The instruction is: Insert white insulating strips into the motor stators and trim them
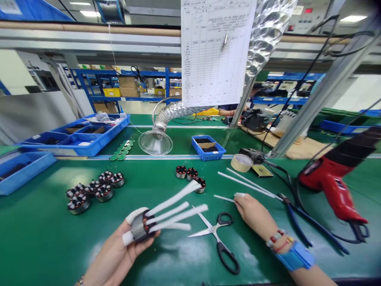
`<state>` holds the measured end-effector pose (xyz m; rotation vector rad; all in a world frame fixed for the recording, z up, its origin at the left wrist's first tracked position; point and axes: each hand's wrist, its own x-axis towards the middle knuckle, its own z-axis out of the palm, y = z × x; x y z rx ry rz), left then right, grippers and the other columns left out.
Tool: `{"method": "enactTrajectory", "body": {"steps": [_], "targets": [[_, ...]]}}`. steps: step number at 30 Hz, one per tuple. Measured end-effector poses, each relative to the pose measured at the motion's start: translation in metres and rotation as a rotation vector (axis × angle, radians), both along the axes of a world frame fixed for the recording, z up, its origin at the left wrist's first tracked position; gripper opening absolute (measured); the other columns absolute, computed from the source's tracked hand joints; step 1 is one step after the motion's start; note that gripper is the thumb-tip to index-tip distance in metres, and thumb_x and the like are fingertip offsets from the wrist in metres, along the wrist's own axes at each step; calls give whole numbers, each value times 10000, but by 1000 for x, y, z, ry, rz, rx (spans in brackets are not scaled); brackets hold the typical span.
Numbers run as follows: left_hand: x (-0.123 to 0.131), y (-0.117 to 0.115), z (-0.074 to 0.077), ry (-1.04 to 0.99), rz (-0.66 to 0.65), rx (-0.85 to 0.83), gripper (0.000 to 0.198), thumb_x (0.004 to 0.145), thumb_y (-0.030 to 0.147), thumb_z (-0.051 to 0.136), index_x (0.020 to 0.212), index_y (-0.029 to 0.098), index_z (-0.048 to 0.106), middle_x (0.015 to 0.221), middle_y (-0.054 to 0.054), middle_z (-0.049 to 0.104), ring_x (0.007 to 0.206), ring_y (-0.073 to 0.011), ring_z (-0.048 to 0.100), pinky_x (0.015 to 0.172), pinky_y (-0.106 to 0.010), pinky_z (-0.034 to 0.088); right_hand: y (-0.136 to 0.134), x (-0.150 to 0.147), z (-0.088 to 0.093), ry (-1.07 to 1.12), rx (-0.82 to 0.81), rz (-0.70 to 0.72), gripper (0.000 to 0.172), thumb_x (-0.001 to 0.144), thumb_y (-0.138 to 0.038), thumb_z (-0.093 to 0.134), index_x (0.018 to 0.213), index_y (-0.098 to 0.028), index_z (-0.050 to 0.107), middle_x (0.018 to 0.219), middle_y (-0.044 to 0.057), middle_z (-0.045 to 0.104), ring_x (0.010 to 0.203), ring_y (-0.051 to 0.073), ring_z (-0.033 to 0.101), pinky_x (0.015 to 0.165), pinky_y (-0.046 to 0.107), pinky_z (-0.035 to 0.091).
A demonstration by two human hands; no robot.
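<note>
My left hand (114,248) grips a motor stator (138,228), a metal ring with copper windings, from below and the side. Several white sleeves (178,217) stick out of it towards the right. White covers wrap some fingertips of both hands. My right hand (256,216) is low over the mat, thumb and fingers closed on a thin white tube (223,198) that points left. Between the hands lie black-handled scissors (212,229) with their blades spread. Two longer white tubes (250,183) rest just beyond my right hand, beside blue-handled pliers (297,222).
More stators stand in a left group (104,192) and a small middle group (192,174). A red heat gun (330,182) lies at right, near a tape roll (241,163). Behind are a fume hood (155,143), a small blue bin (208,147), circuit boards (122,150) and blue trays (86,149).
</note>
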<state>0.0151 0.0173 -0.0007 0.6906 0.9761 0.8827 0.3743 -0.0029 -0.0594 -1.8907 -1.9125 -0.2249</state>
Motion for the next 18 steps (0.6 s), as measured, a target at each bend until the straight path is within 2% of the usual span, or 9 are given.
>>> {"method": "enactTrajectory", "body": {"steps": [3, 6, 8, 12, 15, 18], "targets": [[3, -2, -5, -7, -53, -15, 411, 703, 112, 626, 1082, 167, 478, 910, -69, 683, 769, -206, 667, 655, -259, 549, -16, -27, 20, 61, 49, 83, 277, 830, -334, 379, 774, -201, 615, 722, 65, 662, 634, 182, 633, 602, 286, 518], [7, -4, -13, -2, -112, -24, 368, 701, 99, 610, 1049, 164, 511, 813, -52, 679, 641, -156, 658, 490, -179, 510, -37, -67, 39, 228, 90, 293, 141, 816, -293, 484, 819, -240, 615, 737, 5, 667, 662, 133, 631, 592, 206, 508], [10, -6, -19, -20, -151, -31, 347, 691, 77, 603, 1019, 165, 538, 790, -44, 672, 610, -141, 646, 451, -162, 489, -45, -93, 44, 330, 142, 418, 104, 807, -233, 517, 824, -241, 619, 721, -1, 672, 662, 125, 635, 594, 190, 507], [12, -10, -23, -119, -226, -41, 324, 706, 67, 578, 1017, 158, 566, 846, -58, 665, 673, -144, 638, 565, -228, 530, -45, -124, 43, 433, 192, 539, 134, 823, -229, 495, 805, -227, 628, 689, 3, 689, 602, 125, 640, 569, 194, 513], [11, -10, -20, -217, -307, -46, 367, 708, 55, 557, 1064, 141, 554, 930, -93, 658, 760, -170, 638, 673, -295, 528, -40, -132, 42, 413, 125, 544, 211, 835, -291, 460, 747, -214, 636, 667, 2, 684, 570, 129, 626, 538, 210, 510], [12, -12, -15, -260, -353, -39, 386, 698, 44, 554, 1072, 138, 538, 939, -96, 653, 783, -172, 632, 716, -326, 510, -35, -141, 39, 337, 93, 516, 336, 864, -317, 358, 682, -226, 625, 612, -9, 669, 523, 124, 605, 521, 222, 508]]}}
